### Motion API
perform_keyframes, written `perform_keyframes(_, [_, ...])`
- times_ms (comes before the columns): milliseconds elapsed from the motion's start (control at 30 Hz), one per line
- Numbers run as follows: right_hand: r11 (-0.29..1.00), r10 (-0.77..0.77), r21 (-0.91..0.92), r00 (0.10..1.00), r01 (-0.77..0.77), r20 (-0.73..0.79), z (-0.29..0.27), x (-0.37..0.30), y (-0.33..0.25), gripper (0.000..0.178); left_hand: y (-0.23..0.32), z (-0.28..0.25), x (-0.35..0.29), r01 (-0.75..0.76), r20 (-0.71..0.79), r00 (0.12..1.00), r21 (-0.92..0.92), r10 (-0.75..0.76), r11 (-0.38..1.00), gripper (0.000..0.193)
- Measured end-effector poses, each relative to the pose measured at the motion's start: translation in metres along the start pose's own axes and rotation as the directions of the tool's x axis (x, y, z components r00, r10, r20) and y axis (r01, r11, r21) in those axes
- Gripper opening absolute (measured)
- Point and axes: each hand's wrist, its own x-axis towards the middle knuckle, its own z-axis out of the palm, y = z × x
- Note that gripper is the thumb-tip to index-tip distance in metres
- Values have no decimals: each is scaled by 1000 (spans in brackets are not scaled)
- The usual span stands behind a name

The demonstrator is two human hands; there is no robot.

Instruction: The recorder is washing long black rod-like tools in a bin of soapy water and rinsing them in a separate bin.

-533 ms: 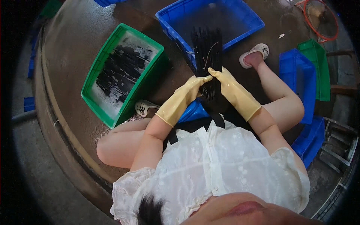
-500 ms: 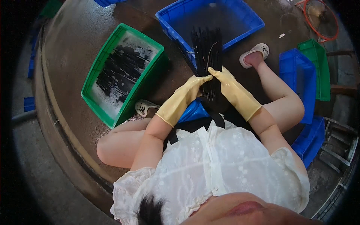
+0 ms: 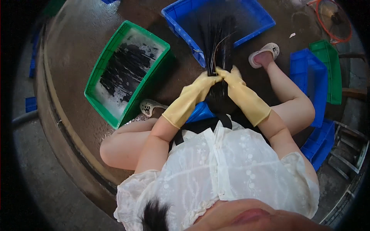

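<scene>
Head view, bundle: sheaf of long black strips held upright-to-forward between the knees; lower end clasped, upper ends fanning out over the blue crate
Head view, long axis: running straight away from the body, from the gloved grip toward the far crate; slight spread at the far tips
Head view, left hand: yellow glove, closed round the bundle's near end from the left side
Head view, right hand: yellow glove, closed round the same end from the right, fingertips touching the left glove
Head view, nearer hand: neither; both meeting on the bundle at equal reach
Head view, surroundings: green crate with dark strips in wet residue, well left of the hands; stacked blue and green bins to the right; wet floor beneath
</scene>
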Motion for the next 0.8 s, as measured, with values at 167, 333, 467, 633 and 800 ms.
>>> perform_keyframes(167, [999,4,33,948,-15,317,-26,-17,-9,40,35,30,-32,136,42,990,10,-136,991,28])
perform_keyframes(333, [887,-411,-164,900,431,144,-23,9,10,36,60,52,-49,0,-146,989,116,17,993,27])
perform_keyframes(467, [984,93,117,955,-131,281,-26,14,17,42,10,15,-11,137,40,990,5,-137,991,35])
perform_keyframes(633, [978,83,164,961,-130,265,-39,13,8,45,31,7,-12,-140,262,961,732,-86,666,92])
perform_keyframes(800, [982,-37,187,923,-38,383,-18,7,-6,41,46,9,-28,-65,108,993,188,46,980,80])
